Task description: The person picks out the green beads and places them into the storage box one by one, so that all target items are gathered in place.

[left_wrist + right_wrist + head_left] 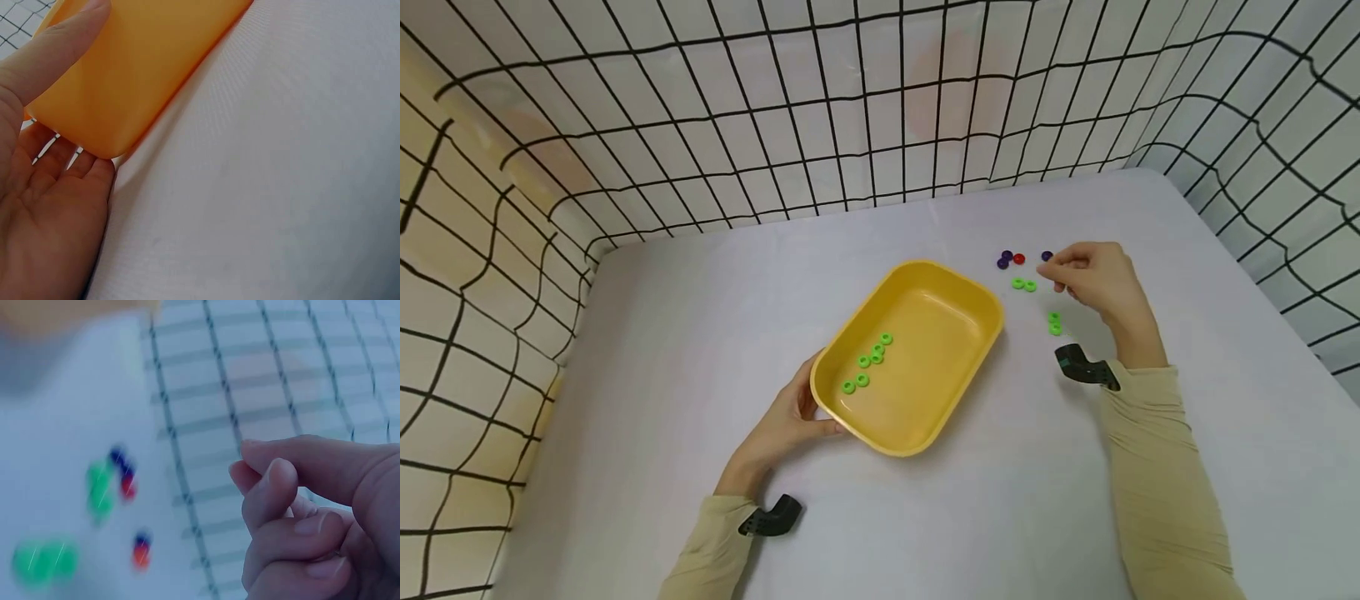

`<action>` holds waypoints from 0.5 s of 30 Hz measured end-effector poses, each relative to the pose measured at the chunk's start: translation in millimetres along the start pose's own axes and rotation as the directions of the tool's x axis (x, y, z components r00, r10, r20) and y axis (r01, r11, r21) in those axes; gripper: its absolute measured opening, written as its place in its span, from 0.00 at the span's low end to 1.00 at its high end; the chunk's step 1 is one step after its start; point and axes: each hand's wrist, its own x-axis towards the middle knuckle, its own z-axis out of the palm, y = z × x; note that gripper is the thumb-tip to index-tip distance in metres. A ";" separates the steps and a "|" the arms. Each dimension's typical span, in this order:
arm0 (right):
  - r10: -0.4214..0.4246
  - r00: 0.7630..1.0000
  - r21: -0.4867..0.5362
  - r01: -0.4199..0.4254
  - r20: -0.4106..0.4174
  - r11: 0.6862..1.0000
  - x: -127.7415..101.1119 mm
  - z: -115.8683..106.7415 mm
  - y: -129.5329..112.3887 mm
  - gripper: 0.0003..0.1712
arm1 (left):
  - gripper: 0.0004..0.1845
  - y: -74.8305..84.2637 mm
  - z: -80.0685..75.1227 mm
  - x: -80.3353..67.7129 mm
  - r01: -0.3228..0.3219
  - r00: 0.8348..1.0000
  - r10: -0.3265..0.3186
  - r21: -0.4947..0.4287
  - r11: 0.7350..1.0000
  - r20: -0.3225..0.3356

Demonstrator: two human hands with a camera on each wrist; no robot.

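A yellow tray (955, 400) with rounded corners stands on the white surface, and several small green rings (877, 358) lie inside it. My left hand (786, 421) grips its near-left corner, the thumb against one outer wall and the fingers curled along another; the left wrist view shows this hand (56, 206) at the tray (125, 81). My right hand (1097, 275) is raised above the surface beside a purple ring (1047, 256). In the right wrist view this hand (300, 512) has curled fingers, thumb and index finger close together, and nothing visible between them.
Right of the tray lie purple rings (1003, 263), a red ring (1018, 258) and two pairs of green rings (1024, 285). An orange-red ring (140, 556) shows blurred in the right wrist view. Black wire mesh (850, 117) borders the back and sides.
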 end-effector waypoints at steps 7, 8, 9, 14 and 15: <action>0.132 0.991 0.025 -0.132 0.006 0.991 -0.7 -9.6 48.8 0.25 | 0.51 1.8 -1.6 -2.7 0.012 1.000 -0.012 0.014 1.000 -0.015; 0.143 0.990 0.027 -0.143 0.009 0.989 -0.3 -9.0 52.9 0.25 | 0.51 1.3 -1.3 -2.8 0.013 1.000 -0.013 0.013 1.000 -0.015; 0.150 0.989 0.031 -0.150 0.012 0.988 0.1 -8.3 56.5 0.25 | 0.50 0.6 -1.0 -2.9 0.016 1.000 -0.016 0.010 1.000 -0.017; 0.179 0.984 0.035 -0.180 0.015 0.983 -0.1 -7.2 69.0 0.26 | 0.51 -9.7 -0.9 -1.7 0.014 1.000 -0.014 0.008 1.000 -0.014; 0.181 0.983 0.037 -0.181 0.015 0.983 -0.6 -7.3 70.7 0.25 | 0.51 -12.0 -1.1 -1.1 0.012 1.000 -0.012 0.010 1.000 -0.013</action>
